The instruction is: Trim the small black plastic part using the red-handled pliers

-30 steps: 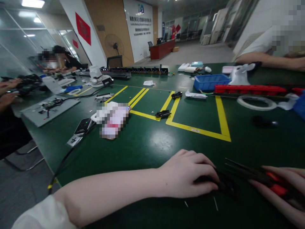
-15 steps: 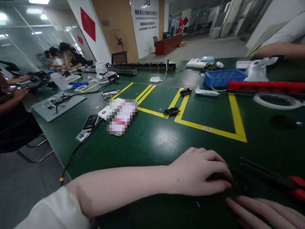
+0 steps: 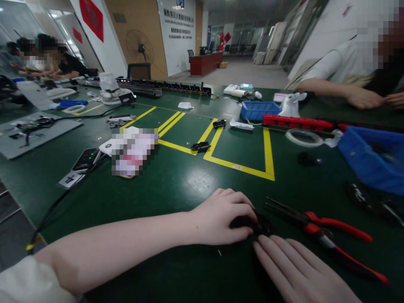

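Note:
My left hand (image 3: 227, 216) rests on the green tabletop with its fingers curled around a small black part (image 3: 263, 225). Most of that part is hidden under the fingers, so its exact kind does not show. My right hand (image 3: 296, 263) lies just below and to the right, fingers stretched out side by side, the tips close to the black part; whether they touch it I cannot tell. Beyond the right hand are long-nose pliers (image 3: 311, 225) with red handles, their jaws pointing left. A thin pale sliver (image 3: 220, 253) lies below my left wrist.
Yellow tape (image 3: 249, 171) marks areas on the table, with black clip-like pieces (image 3: 200, 146) on it. A phone (image 3: 135, 153) lies left, beside a small device (image 3: 86, 160) and cable. Blue bins (image 3: 372, 158) and a red strip (image 3: 298, 122) stand right; a co-worker's arm (image 3: 356, 94) rests behind.
The view has swung to the right, bringing the whole pliers, another blue bin and more of the co-worker into sight. My left hand keeps its hold; more of my right hand shows.

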`<state>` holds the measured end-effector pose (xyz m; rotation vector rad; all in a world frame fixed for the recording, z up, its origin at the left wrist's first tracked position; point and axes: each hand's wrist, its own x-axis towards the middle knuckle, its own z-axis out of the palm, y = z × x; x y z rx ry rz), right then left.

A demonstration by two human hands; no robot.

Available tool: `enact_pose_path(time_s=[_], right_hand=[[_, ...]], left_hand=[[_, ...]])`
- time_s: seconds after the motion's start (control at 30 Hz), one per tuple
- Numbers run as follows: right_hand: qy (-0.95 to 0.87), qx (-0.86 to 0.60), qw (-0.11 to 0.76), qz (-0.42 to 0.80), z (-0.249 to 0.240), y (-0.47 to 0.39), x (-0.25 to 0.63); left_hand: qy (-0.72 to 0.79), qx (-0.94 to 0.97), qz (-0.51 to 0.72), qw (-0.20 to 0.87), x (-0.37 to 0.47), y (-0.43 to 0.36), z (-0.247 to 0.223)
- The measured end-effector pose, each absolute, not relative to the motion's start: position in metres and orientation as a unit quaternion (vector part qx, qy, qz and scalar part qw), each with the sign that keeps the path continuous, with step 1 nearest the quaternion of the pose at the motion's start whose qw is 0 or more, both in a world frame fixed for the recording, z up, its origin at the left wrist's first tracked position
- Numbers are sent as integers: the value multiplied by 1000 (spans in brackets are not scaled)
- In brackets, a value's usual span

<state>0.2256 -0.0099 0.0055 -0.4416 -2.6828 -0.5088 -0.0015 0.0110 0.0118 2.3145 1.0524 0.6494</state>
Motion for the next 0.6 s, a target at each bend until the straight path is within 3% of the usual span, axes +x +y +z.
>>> enact_pose_path(time_s=[0.6], right_hand=[[-947,-233,179,-131,17,-28,229]], left_hand=[[384,855,229,263,-1,9,14]])
